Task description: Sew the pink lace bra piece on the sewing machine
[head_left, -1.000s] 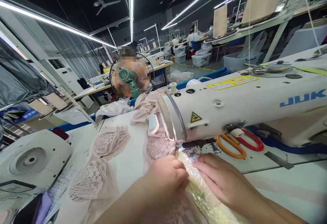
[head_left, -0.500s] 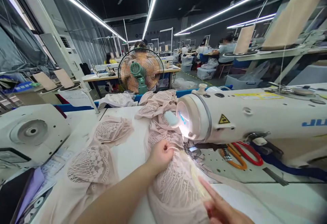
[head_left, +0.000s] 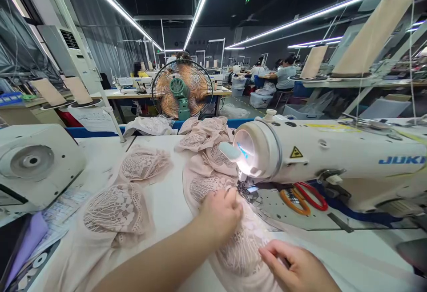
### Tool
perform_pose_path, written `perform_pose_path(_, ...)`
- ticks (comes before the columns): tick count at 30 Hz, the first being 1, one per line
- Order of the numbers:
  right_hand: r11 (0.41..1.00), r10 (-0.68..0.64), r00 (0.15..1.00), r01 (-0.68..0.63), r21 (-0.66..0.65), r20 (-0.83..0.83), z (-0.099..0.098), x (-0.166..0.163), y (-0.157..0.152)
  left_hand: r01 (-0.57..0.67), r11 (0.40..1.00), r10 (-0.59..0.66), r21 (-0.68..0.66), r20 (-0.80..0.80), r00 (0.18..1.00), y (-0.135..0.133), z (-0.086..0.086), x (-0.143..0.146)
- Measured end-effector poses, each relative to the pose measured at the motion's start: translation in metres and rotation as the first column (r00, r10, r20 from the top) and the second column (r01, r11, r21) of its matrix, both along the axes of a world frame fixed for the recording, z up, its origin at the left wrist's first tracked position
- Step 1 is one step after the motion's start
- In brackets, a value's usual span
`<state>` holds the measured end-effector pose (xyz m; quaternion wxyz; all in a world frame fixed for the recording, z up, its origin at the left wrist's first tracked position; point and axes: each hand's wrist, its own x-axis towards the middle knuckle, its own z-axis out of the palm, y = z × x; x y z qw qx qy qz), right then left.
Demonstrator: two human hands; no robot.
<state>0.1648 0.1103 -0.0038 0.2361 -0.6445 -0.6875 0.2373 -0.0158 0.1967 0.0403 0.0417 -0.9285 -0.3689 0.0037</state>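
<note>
A pale pink lace bra [head_left: 238, 250] lies in front of the lit head of the sewing machine [head_left: 256, 150]. Just left of the needle area, my left hand [head_left: 220, 214] is closed on the bra's upper edge, its fingertips partly hidden. Lower down, my right hand [head_left: 295, 263] pinches the cup's right edge between thumb and fingers. Beyond the left hand, more lace fabric [head_left: 203, 185] runs on to a heap of similar pieces [head_left: 207, 134]. Two lace cups [head_left: 115, 210] are spread on the white table to the left.
Orange-handled scissors [head_left: 293, 201] and a red handle [head_left: 312, 196] lie under the machine arm. A second machine part [head_left: 36, 163] stands at the left. Behind the table is a large fan [head_left: 182, 88]; thread cones [head_left: 375, 34] rise at the right. Other people sit farther back.
My left hand has shifted right and a little down, its fingers now folded over the bra's edge. My right hand has risen slightly into clearer view. The camera view has shifted a little.
</note>
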Motion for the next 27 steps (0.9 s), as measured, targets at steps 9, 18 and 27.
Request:
perform_pose_path(9, 0.998, 0.018, 0.999, -0.02, -0.054, -0.03, -0.001, 0.005, 0.006, 0.191, 0.981, -0.191, -0.007, 0.031, 0.981, 0.015, -0.013, -0.003)
perform_pose_path(18, 0.997, 0.032, 0.997, -0.037, -0.068, -0.072, -0.006, 0.012, 0.013, 0.123, 0.985, -0.114, -0.12, 0.072, 0.991, 0.023, -0.013, 0.004)
perform_pose_path(27, 0.995, 0.041, 0.994, -0.05, -0.087, -0.098, -0.002, 0.011, 0.019, 0.096, 0.982, -0.072, -0.164, 0.144, 0.987, 0.028, -0.014, 0.004)
